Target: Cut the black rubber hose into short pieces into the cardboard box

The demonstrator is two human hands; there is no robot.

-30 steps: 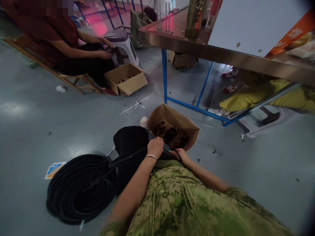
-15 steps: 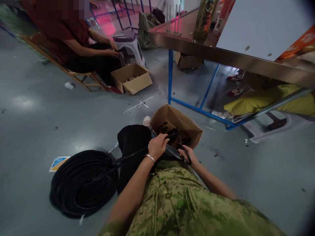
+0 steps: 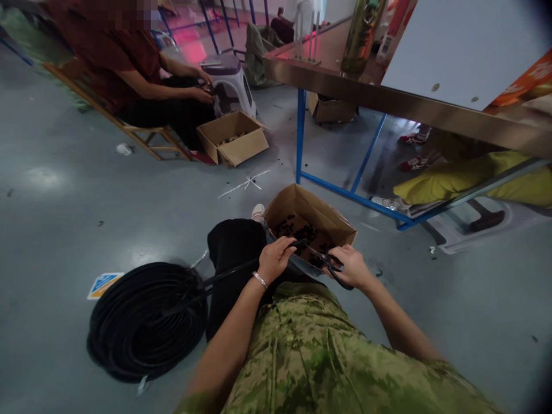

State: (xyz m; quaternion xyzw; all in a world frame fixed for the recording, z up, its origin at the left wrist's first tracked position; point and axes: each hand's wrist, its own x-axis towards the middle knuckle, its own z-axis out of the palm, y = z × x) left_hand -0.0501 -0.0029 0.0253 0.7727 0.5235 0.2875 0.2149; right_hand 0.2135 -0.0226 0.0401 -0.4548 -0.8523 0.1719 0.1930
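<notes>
My left hand (image 3: pixel 276 257) is closed around black tubing (image 3: pixel 236 269) near its end, which sticks out past the fingers over a cardboard box (image 3: pixel 330 214). From that hand the tubing runs back across my leg to a large black coil (image 3: pixel 144 322) on the floor. My right hand (image 3: pixel 350 264) grips a pair of scissors (image 3: pixel 334 269) by the handles. The scissor blades point left, their tips at the tubing's end; whether they touch it I cannot tell. Several small black cut pieces (image 3: pixel 290 226) lie in the box.
A table (image 3: pixel 328 80) with blue legs stands ahead to the right, carrying a bottle (image 3: pixel 362 40) and a white board (image 3: pixel 461 46). At left a seated person (image 3: pixel 138 75) works beside another cardboard box (image 3: pixel 241 148) and a plastic stool (image 3: pixel 233 86).
My right hand has turned, and the scissors have swung from steep to a flatter slant, pointing left. My left hand stays nearly in place on the tubing.
</notes>
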